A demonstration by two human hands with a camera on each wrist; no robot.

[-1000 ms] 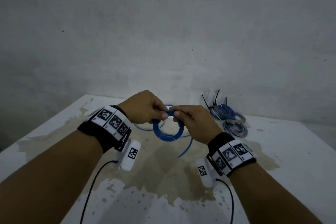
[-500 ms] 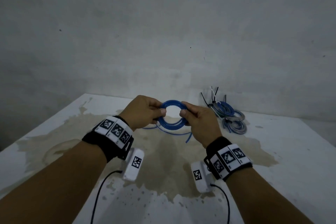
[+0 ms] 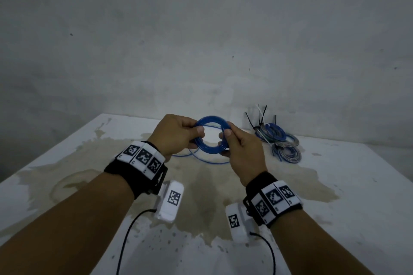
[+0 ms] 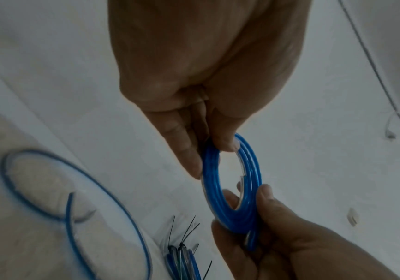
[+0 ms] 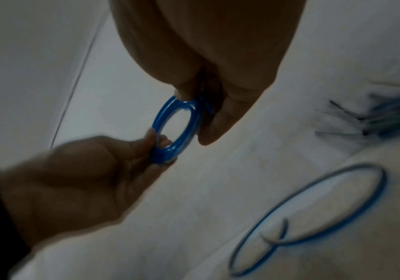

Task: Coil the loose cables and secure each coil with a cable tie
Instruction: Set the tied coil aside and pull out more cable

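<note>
A blue cable coil point(image 3: 211, 121) of several turns is held upright above the table between both hands. My left hand point(image 3: 178, 135) pinches its left side between thumb and fingers; my right hand point(image 3: 239, 145) pinches its right side. The left wrist view shows the blue cable coil point(image 4: 249, 170) edge-on with fingers on both rims, and the right wrist view shows the same blue cable coil point(image 5: 167, 117). The cable's loose tail point(image 3: 207, 161) trails from the coil and lies looped on the table. The loose tail point(image 4: 98, 199) shows blurred in the left wrist view.
A pile of tied blue and grey coils point(image 3: 279, 140) with cable ties point(image 3: 260, 116) sticking up lies at the back right of the white stained table point(image 3: 335, 219). A grey wall point(image 3: 201, 40) rises right behind the table's far edge.
Both hands lifted the coil and turned it from hanging below the fingers to standing upright between them. The loose tail dragged closer across the table.
</note>
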